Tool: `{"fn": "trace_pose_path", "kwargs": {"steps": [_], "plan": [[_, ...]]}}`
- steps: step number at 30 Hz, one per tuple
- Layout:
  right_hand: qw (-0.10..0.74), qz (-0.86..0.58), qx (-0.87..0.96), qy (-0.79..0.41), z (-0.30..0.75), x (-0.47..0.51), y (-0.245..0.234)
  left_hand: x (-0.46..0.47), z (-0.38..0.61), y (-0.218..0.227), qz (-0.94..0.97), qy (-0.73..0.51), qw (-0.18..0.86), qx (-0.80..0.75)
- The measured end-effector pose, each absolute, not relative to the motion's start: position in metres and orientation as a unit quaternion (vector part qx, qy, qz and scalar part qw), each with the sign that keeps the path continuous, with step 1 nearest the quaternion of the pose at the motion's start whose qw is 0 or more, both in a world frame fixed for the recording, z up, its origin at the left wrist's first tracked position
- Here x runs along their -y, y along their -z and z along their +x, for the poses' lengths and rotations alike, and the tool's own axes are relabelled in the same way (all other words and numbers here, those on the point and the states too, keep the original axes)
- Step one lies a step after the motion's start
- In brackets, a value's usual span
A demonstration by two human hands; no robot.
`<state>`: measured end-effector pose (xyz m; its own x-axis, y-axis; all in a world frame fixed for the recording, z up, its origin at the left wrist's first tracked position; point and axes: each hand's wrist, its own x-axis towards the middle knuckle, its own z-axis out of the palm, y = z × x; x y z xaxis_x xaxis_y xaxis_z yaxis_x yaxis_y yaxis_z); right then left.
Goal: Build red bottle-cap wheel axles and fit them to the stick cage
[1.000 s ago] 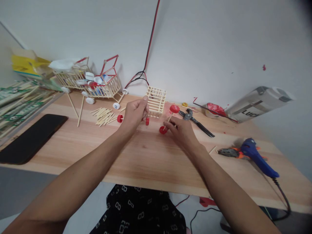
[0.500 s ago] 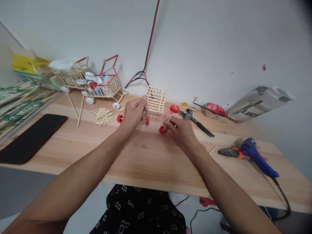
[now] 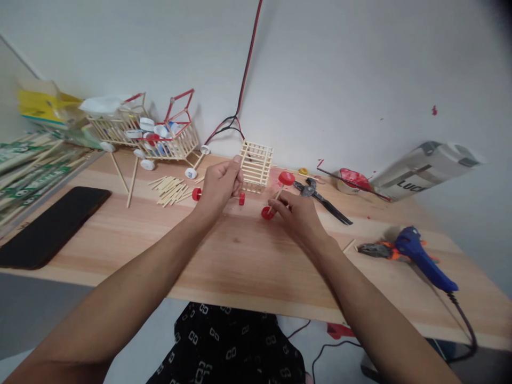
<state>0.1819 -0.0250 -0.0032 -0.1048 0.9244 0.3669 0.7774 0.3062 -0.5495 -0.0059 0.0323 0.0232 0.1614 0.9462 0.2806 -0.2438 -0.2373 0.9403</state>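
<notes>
My left hand [image 3: 223, 180] is closed at the left edge of a small basket [image 3: 257, 166] of pale wooden sticks, thumb uppermost; its fingertips are partly hidden. Two red bottle caps, a left one [image 3: 197, 194] and a right one [image 3: 242, 199], show on either side of this hand, and what joins them is mostly covered by it. Between thumb and fingers, my right hand [image 3: 298, 209] pinches a wooden stick axle [image 3: 277, 196]. The axle slants, with one red cap [image 3: 286, 178] at its upper end and another [image 3: 268, 213] at its lower end.
Cut sticks [image 3: 172, 191] lie left of my hands, before two stick carts [image 3: 168, 141] holding caps. A black phone [image 3: 54, 226] lies at left. Rightward are black-handled pliers [image 3: 324, 201], a blue glue gun [image 3: 426, 258], other pliers [image 3: 374, 250] and a red paint cup [image 3: 352, 181].
</notes>
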Motion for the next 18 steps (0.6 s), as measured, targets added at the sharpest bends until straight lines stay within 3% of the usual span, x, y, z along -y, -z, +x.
{"fn": "trace_pose_path", "kwargs": {"steps": [18], "plan": [[0.335,-0.581,0.734,-0.108,0.1822,0.0252,0.0046,-0.0303,-0.0052,-0.0252,0.541,-0.557,0.538,-0.329]]}}
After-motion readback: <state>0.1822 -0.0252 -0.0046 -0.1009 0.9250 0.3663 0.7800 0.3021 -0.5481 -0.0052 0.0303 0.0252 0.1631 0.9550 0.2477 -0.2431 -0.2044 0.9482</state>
